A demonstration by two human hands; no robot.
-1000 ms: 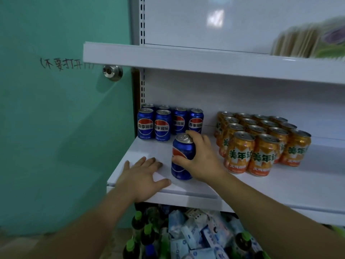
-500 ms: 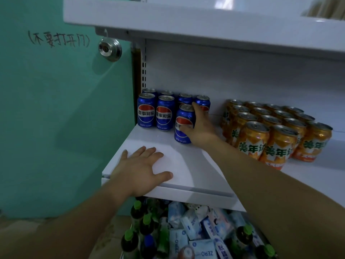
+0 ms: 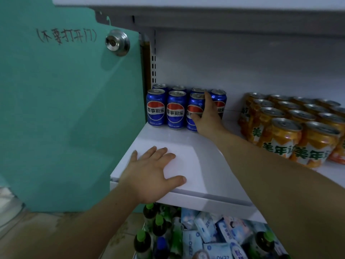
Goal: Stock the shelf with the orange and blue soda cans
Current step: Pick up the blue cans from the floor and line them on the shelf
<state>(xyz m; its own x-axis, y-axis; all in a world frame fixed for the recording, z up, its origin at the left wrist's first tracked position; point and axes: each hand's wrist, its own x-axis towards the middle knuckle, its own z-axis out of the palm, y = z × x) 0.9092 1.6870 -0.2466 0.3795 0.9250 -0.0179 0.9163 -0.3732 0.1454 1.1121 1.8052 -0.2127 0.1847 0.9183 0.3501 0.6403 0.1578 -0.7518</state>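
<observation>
Several blue soda cans (image 3: 156, 107) stand in rows at the back left of the white shelf (image 3: 205, 165). My right hand (image 3: 207, 116) is wrapped around one blue can (image 3: 195, 109), upright in the front row as its third can. A block of several orange soda cans (image 3: 285, 135) stands to the right, some cut off by the frame edge. My left hand (image 3: 155, 172) lies flat, fingers spread, on the shelf's front left corner and holds nothing.
A teal door (image 3: 65, 109) with a metal lock (image 3: 117, 42) and handwriting borders the shelf on the left. Another white shelf (image 3: 224, 12) hangs overhead. Below are green-capped bottles (image 3: 149, 230) and blue-white packets (image 3: 205, 230).
My right hand has carried the blue can from the shelf's front to the back, in line with the front row of blue cans. My left hand stayed put while the view dipped and closed in.
</observation>
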